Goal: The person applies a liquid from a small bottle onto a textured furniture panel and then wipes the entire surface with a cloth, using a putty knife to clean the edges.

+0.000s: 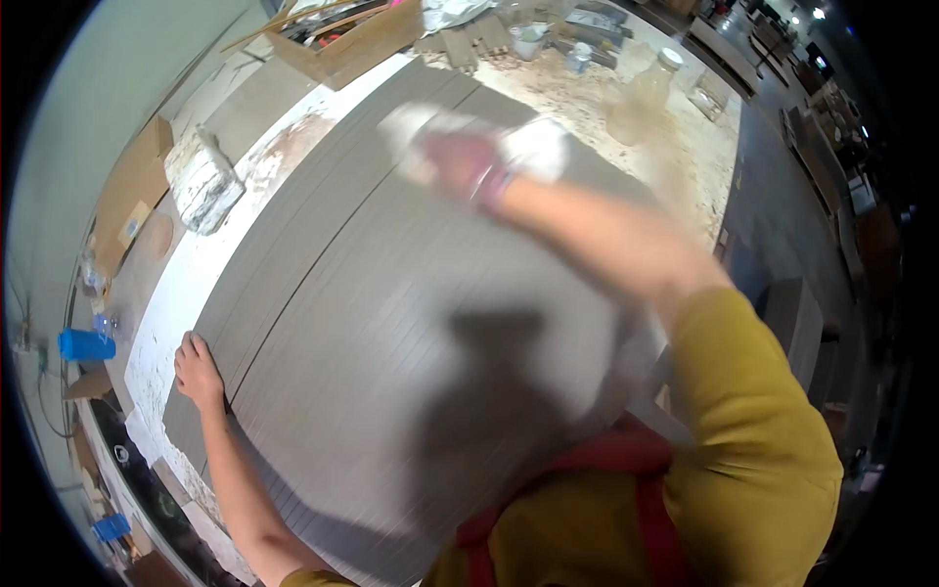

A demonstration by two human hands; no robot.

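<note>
A large grey ribbed panel lies flat across the workbench, with a thin seam running along its length. My right hand is stretched out over the panel's far end, blurred by motion, shut on a white cloth that presses on the surface. My left hand rests flat on the panel's near left edge, fingers together, holding nothing.
A clear plastic jar with a white lid stands on the dusty bench top at the far right. A cardboard box with sticks sits at the back. A white wrapped block lies to the left, a blue container lower left.
</note>
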